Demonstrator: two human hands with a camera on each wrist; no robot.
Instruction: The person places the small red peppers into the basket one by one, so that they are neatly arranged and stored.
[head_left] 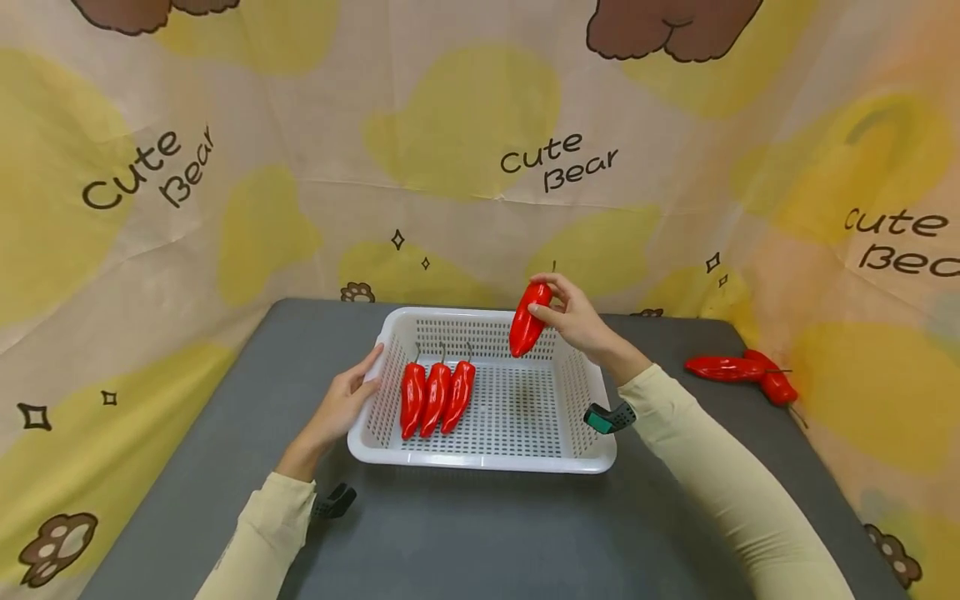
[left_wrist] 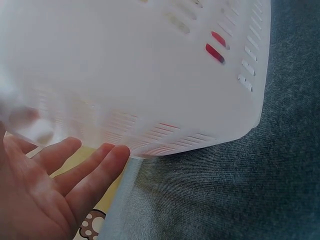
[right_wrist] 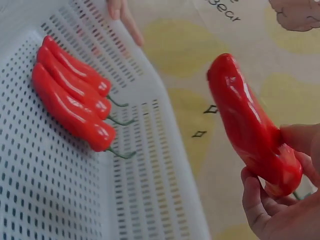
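A white perforated plastic basket sits on the table. Its left rim is gripped by my left hand, thumb at the rim and fingers along the outside wall; in the left wrist view, several fingers reach out beside that wall. My right hand holds a red pepper above the basket's back right part, pinched near its stem end, tip pointing down. Inside the basket, on the left, three red peppers lie side by side, stems toward the back.
Two more red peppers lie crossed at the table's right edge. The grey table extends around the basket. Behind and beside it hangs a patterned cloth with bear lettering. Each wrist wears a dark strapped device.
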